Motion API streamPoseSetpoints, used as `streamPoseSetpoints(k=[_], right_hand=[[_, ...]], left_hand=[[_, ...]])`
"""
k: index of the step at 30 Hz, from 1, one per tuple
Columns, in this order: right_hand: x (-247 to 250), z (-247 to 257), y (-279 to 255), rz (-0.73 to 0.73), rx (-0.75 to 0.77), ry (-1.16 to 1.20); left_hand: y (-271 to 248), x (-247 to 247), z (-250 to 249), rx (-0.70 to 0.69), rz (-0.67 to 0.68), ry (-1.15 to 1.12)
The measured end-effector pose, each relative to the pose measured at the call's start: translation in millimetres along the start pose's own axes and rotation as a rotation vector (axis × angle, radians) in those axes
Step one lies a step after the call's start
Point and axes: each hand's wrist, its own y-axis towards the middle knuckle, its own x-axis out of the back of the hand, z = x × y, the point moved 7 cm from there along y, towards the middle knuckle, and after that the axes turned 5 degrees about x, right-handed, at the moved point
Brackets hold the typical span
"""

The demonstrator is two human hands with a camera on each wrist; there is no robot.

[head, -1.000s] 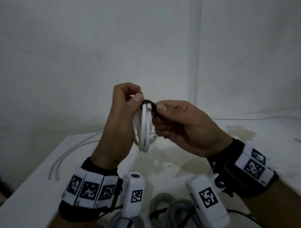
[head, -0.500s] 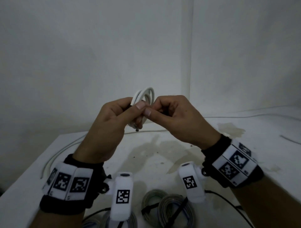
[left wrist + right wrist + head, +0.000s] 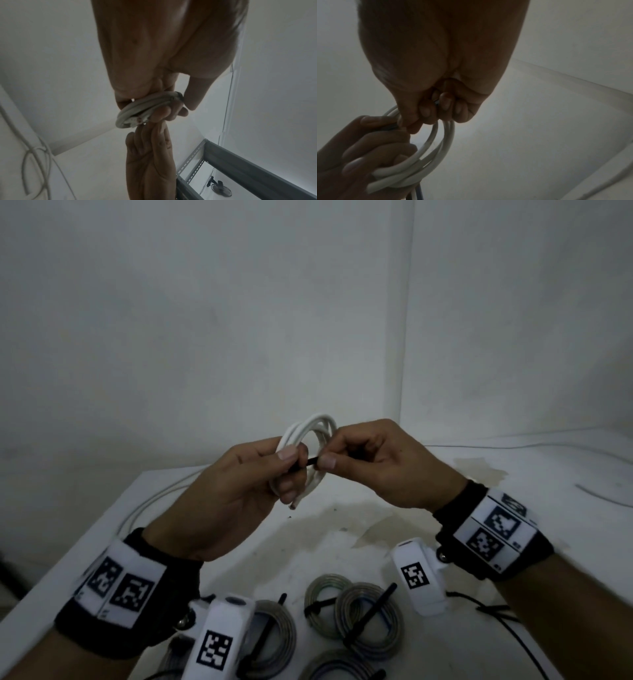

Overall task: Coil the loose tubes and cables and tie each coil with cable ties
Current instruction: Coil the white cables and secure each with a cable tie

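White and smooth-skinned, the coil of cable sits up in mid-frame of the head view, held in the air above the table, a few round loops stacked side by side. It looks light and springy to me, the kind of stiff round cable that wants to unwind the moment the grip slackens, and its plastic jacket is likely slick. The left hand grips the lower side of the loops, fingers wrapped round the bundle, one cut end poking out below. Best place to hold, I'd say, is right there beside the tie, where all the loops get squeezed together.

Across the bundle runs a thin black cable tie, a flat, flexible strip. The right hand pinches its tail between thumb and forefinger, the hands almost touching. In the left wrist view the black band hugs the coil's edge. Whether it is fully tight, I cannot tell.

Down at the lower edge of the head view lie grey coils already bound with black ties, ribbed-looking and duller. At the left, loose white cable trails along the matte, stained tabletop.
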Motion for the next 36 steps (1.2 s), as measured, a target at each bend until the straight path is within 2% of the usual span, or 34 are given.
streamPoseSetpoints(k=[6, 9, 14, 18, 20, 22, 26, 29, 32, 36], right_hand=[[-4, 7, -3, 0.019, -0.016, 0.008], [-8, 5, -8, 0.025, -0.045, 0.012], [-16, 1, -19, -0.113, -0.078, -0.108], [-37, -19, -17, -0.087, -0.181, 0.055], [-43, -33, -14, -0.073, -0.225, 0.058], [-52, -45, -10, -0.02, -0.268, -0.011], [-87, -70, -7, 0.272, -0.398, -0.146], [-117, -83, -13, 0.539, -0.494, -0.25], [-132, -88, -17, 0.698, -0.501, -0.501], [-137, -85, -19, 0.734, -0.464, -0.635]], left_hand=[[-17, 0, 5, -0.016, 0.032, -0.059], [-25, 0, 15, 0.022, 0.013, -0.143], [-42, 2, 38, 0.095, -0.02, -0.402], [-50, 14, 45, 0.131, -0.088, -0.408], [-54, 34, 53, 0.219, -0.161, -0.298], [-58, 66, 60, 0.331, -0.21, -0.054], [-63, 182, 68, 0.505, -0.424, 0.933], [-67, 274, 81, 0.774, -0.497, 1.396], [-74, 324, 92, 0.997, -0.486, 1.577], [-72, 343, 100, 1.023, -0.516, 1.606]])
